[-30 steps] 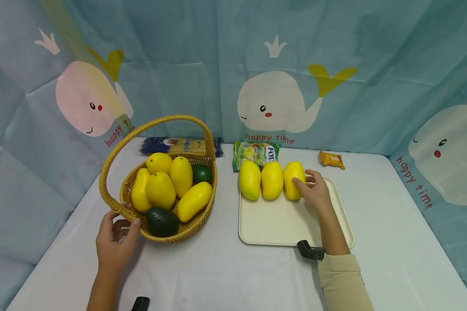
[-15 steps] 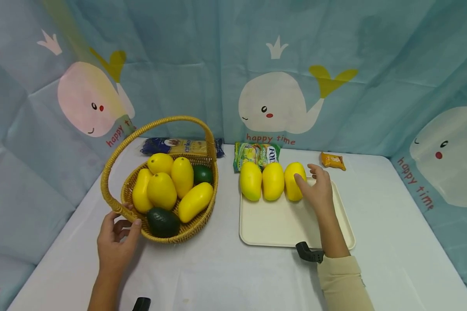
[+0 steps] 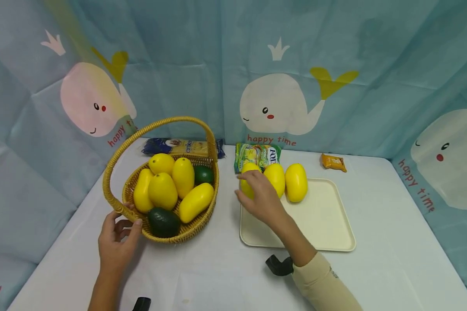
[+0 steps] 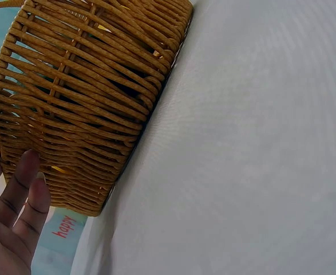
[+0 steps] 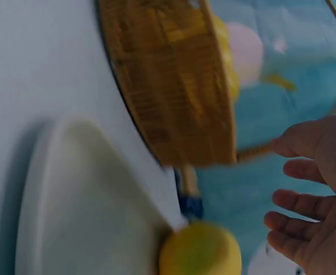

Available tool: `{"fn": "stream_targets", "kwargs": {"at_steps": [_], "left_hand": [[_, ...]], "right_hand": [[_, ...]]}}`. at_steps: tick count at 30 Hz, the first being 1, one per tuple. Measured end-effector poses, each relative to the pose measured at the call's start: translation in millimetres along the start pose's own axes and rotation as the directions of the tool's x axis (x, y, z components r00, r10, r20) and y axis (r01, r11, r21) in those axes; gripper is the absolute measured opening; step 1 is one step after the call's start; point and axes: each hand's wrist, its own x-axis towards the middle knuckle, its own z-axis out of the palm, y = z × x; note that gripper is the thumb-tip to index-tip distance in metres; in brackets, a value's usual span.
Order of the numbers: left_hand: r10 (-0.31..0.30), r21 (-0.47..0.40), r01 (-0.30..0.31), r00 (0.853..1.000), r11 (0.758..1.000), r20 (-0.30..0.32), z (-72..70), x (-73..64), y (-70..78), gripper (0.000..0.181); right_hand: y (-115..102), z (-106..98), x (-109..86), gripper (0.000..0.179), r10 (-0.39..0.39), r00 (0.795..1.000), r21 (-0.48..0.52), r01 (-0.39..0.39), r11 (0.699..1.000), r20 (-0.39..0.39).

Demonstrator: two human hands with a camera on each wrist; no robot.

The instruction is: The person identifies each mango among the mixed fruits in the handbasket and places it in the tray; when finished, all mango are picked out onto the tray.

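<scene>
My left hand (image 3: 117, 244) holds the near-left rim of a wicker basket (image 3: 194, 230) at the foot of its arched handle, thumb in front. The left wrist view shows its fingers (image 4: 24, 183) curled against the woven side. Inside the basket lie several yellow mangoes (image 3: 161, 191) and two dark green avocados (image 3: 163, 222). Three mangoes (image 3: 296, 182) form a row at the back of a cream tray (image 3: 323, 220). Over the left part of the row is my right hand (image 3: 263, 199), fingers loosely spread and holding nothing; it partly hides the leftmost mango (image 3: 251, 166).
Behind the basket lies a blue pasta packet (image 3: 183, 147). A green snack bag (image 3: 257, 156) sits behind the tray's row, and a small orange packet (image 3: 333, 162) at the back right. Whale-printed curtains (image 3: 194, 95) enclose the white table (image 3: 210, 276).
My right hand has let go of the rightmost mango on the tray and swung left over the leftmost ones. The left hand stays at the basket's rim.
</scene>
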Motion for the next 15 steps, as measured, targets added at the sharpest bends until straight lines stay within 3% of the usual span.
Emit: {"fn": "stream_targets", "kwargs": {"at_steps": [3, 6, 9, 12, 15], "left_hand": [[-0.003, 0.000, 0.003, 1.000, 1.000, -0.002, 0.4, -0.5, 0.6, 0.049], [-0.001, -0.004, 0.001, 1.000, 1.000, -0.001, 0.4, -0.5, 0.9, 0.049], [-0.004, -0.002, 0.004, 1.000, 1.000, 0.001, 0.1, -0.1, 0.0, 0.050], [-0.002, 0.002, 0.002, 1.000, 1.000, 0.004, -0.3, -0.2, -1.9, 0.050], [0.002, -0.006, -0.002, 1.000, 1.000, 0.005, 0.1, -0.5, -3.0, 0.050]], "right_hand": [[-21, 19, 11.0, 0.035, -0.172, 0.982, -0.045, 0.176, 0.983, 0.084], [-39, 34, 24.7, 0.037, -0.253, 0.941, -0.111, 0.282, 0.953, 0.223], [-55, 44, 41.7, 0.041, -0.197, 0.895, -0.169, 0.284, 0.944, 0.400], [-70, 52, 59.1, 0.046, -0.061, 0.829, -0.251, 0.238, 0.938, 0.556], [-79, 59, 72.4, 0.045, 0.043, 0.765, -0.367, 0.258, 0.894, 0.643]]}}
